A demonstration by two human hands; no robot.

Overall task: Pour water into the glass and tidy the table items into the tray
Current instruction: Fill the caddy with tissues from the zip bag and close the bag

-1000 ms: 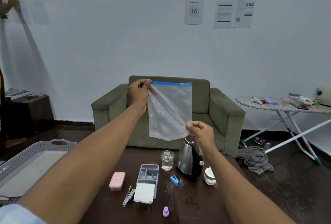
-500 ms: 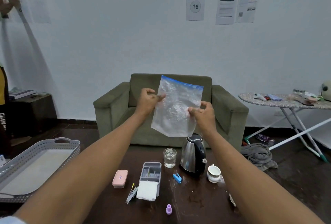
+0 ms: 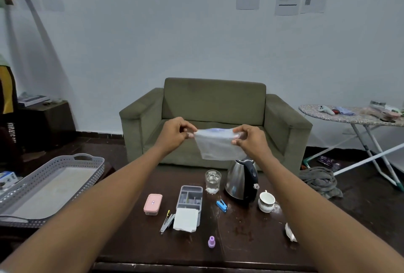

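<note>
Plastic bag (image 3: 219,145), clear and folded over, hangs between my hands above the dark table (image 3: 247,242); my left hand (image 3: 175,134) pinches its left edge, my right hand (image 3: 250,139) pinches its right edge, fingers closed on the film; below, the glass (image 3: 212,181) holding water stands just left of the kettle (image 3: 241,182); the grey tray (image 3: 52,185) sits well apart at my left.

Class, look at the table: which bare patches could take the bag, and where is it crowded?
Free: the near edge of the table left of the purple bottle, and the tray floor. Crowded: around the organiser, glass, kettle and cup.
</note>
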